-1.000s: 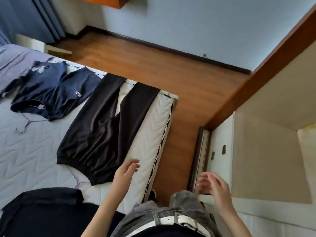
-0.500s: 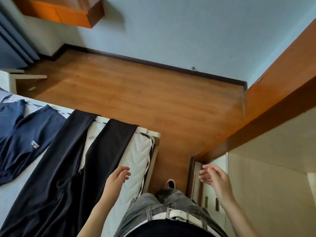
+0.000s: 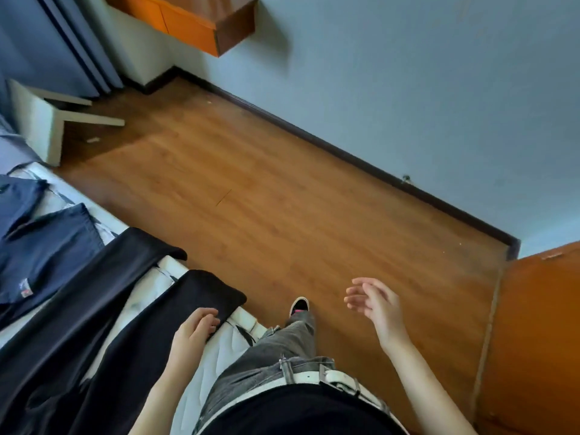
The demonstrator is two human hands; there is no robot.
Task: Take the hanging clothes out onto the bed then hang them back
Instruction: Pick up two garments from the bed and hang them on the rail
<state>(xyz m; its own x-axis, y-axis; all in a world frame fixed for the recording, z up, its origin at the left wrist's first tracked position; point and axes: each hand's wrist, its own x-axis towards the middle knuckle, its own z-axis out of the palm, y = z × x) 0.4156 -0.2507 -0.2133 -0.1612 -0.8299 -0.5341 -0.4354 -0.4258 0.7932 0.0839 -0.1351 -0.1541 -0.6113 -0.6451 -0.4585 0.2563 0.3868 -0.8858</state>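
Observation:
Black trousers lie spread on the bed, both legs reaching its foot corner. A navy garment lies beside them at the far left. My left hand hangs over the hem of the nearer trouser leg with loosely curled fingers. It holds nothing that I can see, and whether it touches the cloth is unclear. My right hand is in the air above the wooden floor, fingers relaxed and spread, empty.
The wardrobe's orange-brown side fills the lower right. A white bedside table stands by the curtain at the left. An orange wall shelf hangs at the top. Wooden floor runs between bed and blue wall.
The view has swung away from the wardrobe's inside toward the floor and wall. My left hand's fingers have curled over the trouser hem. My right hand has moved off the wardrobe edge.

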